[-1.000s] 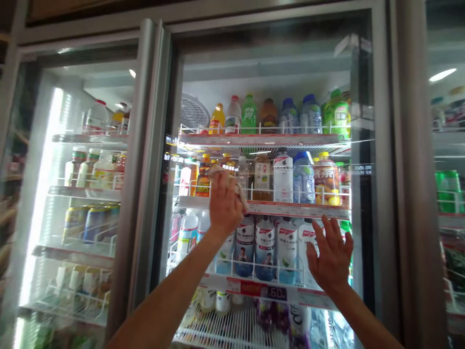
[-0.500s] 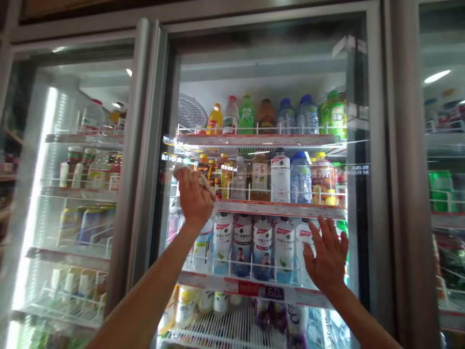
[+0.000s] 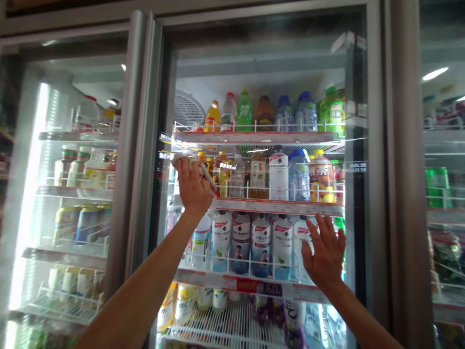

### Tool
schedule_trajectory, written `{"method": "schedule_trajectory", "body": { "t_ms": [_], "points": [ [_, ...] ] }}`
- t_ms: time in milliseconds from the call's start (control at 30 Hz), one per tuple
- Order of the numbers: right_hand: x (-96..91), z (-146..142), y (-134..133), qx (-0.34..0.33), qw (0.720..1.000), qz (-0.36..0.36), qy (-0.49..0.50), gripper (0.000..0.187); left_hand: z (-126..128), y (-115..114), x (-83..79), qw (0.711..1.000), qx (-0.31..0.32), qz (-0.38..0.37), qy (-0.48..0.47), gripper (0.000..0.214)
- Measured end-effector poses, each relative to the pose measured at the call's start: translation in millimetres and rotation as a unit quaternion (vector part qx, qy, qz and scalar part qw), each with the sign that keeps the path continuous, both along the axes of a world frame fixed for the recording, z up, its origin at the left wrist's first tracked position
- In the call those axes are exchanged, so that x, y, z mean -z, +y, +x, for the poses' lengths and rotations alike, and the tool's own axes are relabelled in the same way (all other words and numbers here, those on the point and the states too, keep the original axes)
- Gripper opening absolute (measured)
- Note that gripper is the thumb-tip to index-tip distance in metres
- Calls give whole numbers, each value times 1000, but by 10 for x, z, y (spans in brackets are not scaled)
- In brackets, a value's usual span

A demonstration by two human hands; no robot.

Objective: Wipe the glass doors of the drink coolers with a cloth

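My left hand (image 3: 195, 191) presses a pale cloth (image 3: 208, 175) against the glass door (image 3: 254, 63) of a drinks cooler, its fingers over the cloth. Most of the cloth is covered by the hand; its edges show above and to the right of the fingers. On the right side of the same door, my right hand (image 3: 323, 254) is raised with its fingers spread and nothing in it. Whether it touches the glass I cannot tell for sure. Behind the glass stand rows of bottles, among them a white-labelled bottle (image 3: 278, 175) and a green bottle (image 3: 244, 111).
A metal door frame (image 3: 134, 145) divides this door from the cooler section on the left, where more bottles and cans (image 3: 87, 224) stand. Another glass door (image 3: 436, 53) lies to the right. A price display (image 3: 272, 289) hangs on a lower shelf edge.
The view has shifted slightly, so the shelves sit a little further left and up. My left hand stays on the cloth in nearly the same place; my right hand keeps its spread pose.
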State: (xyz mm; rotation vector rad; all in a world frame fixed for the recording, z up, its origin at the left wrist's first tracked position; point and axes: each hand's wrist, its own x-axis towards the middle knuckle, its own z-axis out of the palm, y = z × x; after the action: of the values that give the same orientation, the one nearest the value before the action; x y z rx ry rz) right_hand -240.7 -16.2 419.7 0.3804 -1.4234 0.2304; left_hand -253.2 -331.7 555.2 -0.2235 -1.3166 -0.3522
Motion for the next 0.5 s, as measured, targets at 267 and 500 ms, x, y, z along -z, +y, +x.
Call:
{"method": "schedule_trajectory", "body": {
  "t_ms": [267,500],
  "points": [
    [-7,11,29,-11,1000,9,4,45,114,1232,666,919,1,-394,-11,44],
    [-14,5,10,-1,1000,11,10,47,74,-53,170,997,-6,-83,3,47]
  ]
}}
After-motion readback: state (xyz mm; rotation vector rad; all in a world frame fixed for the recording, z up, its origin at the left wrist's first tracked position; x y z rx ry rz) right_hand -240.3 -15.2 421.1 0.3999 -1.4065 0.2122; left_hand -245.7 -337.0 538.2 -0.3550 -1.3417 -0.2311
